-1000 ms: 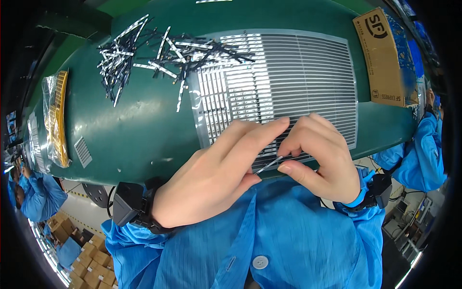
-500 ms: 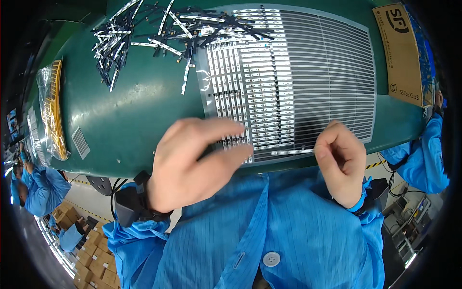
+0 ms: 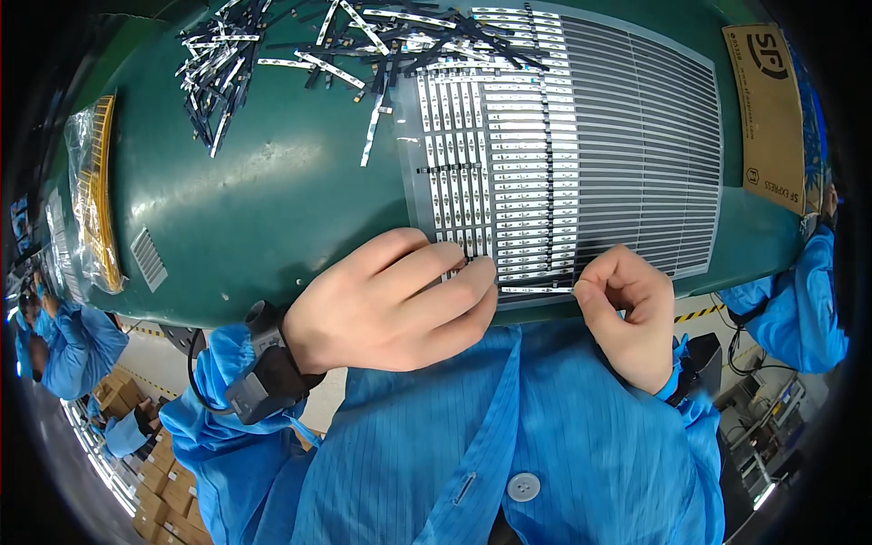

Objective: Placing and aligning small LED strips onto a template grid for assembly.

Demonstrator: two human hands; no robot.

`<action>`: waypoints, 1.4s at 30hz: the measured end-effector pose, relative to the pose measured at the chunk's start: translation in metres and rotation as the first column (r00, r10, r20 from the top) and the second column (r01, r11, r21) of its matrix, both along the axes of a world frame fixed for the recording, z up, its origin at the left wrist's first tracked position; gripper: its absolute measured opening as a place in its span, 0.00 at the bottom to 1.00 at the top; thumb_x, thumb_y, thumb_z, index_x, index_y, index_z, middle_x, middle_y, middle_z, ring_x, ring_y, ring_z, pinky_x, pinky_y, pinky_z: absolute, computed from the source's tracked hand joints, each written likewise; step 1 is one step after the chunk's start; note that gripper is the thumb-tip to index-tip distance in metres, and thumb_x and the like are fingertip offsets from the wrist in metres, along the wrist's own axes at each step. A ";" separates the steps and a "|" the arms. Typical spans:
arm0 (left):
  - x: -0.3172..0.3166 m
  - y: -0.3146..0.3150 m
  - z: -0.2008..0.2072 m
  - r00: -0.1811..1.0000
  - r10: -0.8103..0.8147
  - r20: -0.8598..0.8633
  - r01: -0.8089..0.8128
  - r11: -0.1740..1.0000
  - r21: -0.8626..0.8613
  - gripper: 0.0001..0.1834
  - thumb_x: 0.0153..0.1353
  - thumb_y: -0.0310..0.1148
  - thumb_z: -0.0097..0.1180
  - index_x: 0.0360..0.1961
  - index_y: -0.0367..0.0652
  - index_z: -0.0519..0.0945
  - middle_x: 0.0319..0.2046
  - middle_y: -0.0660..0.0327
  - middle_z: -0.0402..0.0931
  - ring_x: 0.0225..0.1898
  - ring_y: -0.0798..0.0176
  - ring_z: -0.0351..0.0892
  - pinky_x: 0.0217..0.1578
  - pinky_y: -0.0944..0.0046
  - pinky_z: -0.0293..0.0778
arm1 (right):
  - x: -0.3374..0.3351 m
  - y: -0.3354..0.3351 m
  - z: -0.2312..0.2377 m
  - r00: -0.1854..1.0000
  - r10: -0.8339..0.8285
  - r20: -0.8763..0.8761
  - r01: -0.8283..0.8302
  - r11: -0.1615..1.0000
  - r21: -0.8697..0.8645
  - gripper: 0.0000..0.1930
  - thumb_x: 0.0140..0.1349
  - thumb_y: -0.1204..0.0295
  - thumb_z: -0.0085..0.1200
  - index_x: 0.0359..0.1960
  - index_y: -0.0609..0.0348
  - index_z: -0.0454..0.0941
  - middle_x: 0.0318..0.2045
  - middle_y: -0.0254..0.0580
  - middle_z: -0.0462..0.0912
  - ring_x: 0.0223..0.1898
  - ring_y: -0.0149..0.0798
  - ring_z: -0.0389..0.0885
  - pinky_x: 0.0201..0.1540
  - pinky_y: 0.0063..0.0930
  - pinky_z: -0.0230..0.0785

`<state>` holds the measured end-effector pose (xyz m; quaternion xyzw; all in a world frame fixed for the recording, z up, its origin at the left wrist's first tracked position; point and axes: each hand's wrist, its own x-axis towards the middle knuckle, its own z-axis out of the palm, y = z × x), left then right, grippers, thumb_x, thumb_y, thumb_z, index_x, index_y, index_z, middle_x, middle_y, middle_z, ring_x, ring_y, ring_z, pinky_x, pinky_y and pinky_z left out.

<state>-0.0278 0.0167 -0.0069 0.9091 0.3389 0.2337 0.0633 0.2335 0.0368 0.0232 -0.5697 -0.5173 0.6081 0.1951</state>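
Right hand (image 3: 631, 313) pinches one end of a narrow white circuit strip (image 3: 538, 290) along a grey-striped plastic sheet's (image 3: 649, 154) near edge, apparently keeping it parallel with the rows. Left hand (image 3: 400, 304) curls over the near-left corner; I cannot tell whether it grips anything. Stiff-looking loose strips (image 3: 218, 77) tangle on the glossy green table (image 3: 236, 209).

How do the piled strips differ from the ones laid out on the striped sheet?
The piled strips cross at many angles; the laid strips lie side by side in orderly blocks. The piled strips show plenty of dark surface, while the laid strips show mostly white. Both are slim and narrow.
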 end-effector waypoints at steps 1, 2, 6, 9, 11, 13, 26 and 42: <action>0.000 0.000 -0.001 1.000 0.003 0.000 -0.003 1.000 0.000 0.14 0.48 0.29 0.65 0.39 0.53 0.84 0.43 0.66 0.80 0.40 0.65 0.79 0.40 0.65 0.76 | 0.000 0.000 0.000 1.000 0.003 0.000 -0.003 1.000 0.000 0.06 0.64 0.81 0.58 0.30 0.61 0.75 0.21 0.23 0.76 0.21 0.12 0.64 0.22 0.13 0.54; 0.000 0.000 -0.002 1.000 -0.001 0.008 0.001 1.000 0.004 0.14 0.47 0.29 0.65 0.39 0.54 0.84 0.43 0.66 0.80 0.39 0.65 0.78 0.40 0.65 0.76 | 0.000 0.000 0.000 1.000 0.004 0.005 -0.004 1.000 0.000 0.06 0.64 0.81 0.58 0.30 0.61 0.75 0.21 0.23 0.76 0.21 0.12 0.64 0.22 0.13 0.54; -0.001 0.002 -0.004 1.000 -0.012 0.016 0.012 1.000 0.010 0.15 0.46 0.30 0.66 0.38 0.55 0.84 0.43 0.66 0.80 0.39 0.65 0.78 0.39 0.65 0.76 | -0.001 0.001 0.000 1.000 0.009 0.011 -0.009 1.000 -0.001 0.06 0.65 0.81 0.58 0.30 0.61 0.74 0.21 0.23 0.76 0.21 0.12 0.63 0.22 0.13 0.54; -0.001 0.002 -0.005 1.000 -0.010 0.012 0.010 1.000 0.013 0.15 0.46 0.30 0.66 0.38 0.55 0.84 0.43 0.67 0.80 0.39 0.65 0.78 0.39 0.65 0.76 | -0.002 0.001 0.000 1.000 0.010 0.011 -0.010 1.000 -0.003 0.06 0.65 0.81 0.57 0.30 0.61 0.74 0.21 0.23 0.76 0.21 0.12 0.64 0.22 0.13 0.54; 0.000 0.001 -0.004 1.000 -0.007 0.010 0.006 1.000 0.016 0.15 0.46 0.30 0.66 0.38 0.56 0.84 0.43 0.67 0.80 0.39 0.65 0.78 0.39 0.65 0.76 | -0.002 0.000 0.000 1.000 0.013 0.017 -0.013 1.000 0.003 0.06 0.65 0.81 0.57 0.31 0.61 0.74 0.21 0.23 0.76 0.21 0.12 0.64 0.23 0.13 0.54; 0.000 0.001 -0.004 1.000 -0.004 0.008 0.004 1.000 0.017 0.15 0.46 0.30 0.66 0.39 0.56 0.84 0.43 0.67 0.80 0.39 0.65 0.78 0.40 0.65 0.76 | -0.002 0.000 0.000 1.000 0.014 0.023 -0.014 1.000 0.007 0.06 0.65 0.81 0.57 0.31 0.61 0.74 0.21 0.23 0.76 0.22 0.12 0.64 0.23 0.13 0.55; -0.001 0.001 -0.003 1.000 -0.006 -0.006 0.006 1.000 0.006 0.15 0.48 0.31 0.65 0.40 0.56 0.84 0.44 0.67 0.80 0.40 0.65 0.77 0.41 0.65 0.76 | -0.004 -0.001 -0.002 0.994 0.029 0.102 -0.037 0.997 0.075 0.06 0.62 0.80 0.59 0.28 0.61 0.75 0.17 0.24 0.76 0.19 0.13 0.66 0.20 0.15 0.55; -0.001 0.001 -0.002 1.000 -0.005 -0.019 0.005 1.000 0.006 0.15 0.48 0.31 0.64 0.40 0.57 0.84 0.44 0.67 0.80 0.42 0.65 0.76 0.43 0.64 0.76 | -0.010 0.000 0.004 0.972 0.062 0.225 -0.094 0.987 0.133 0.07 0.59 0.81 0.60 0.27 0.60 0.75 0.15 0.28 0.75 0.17 0.17 0.69 0.19 0.17 0.59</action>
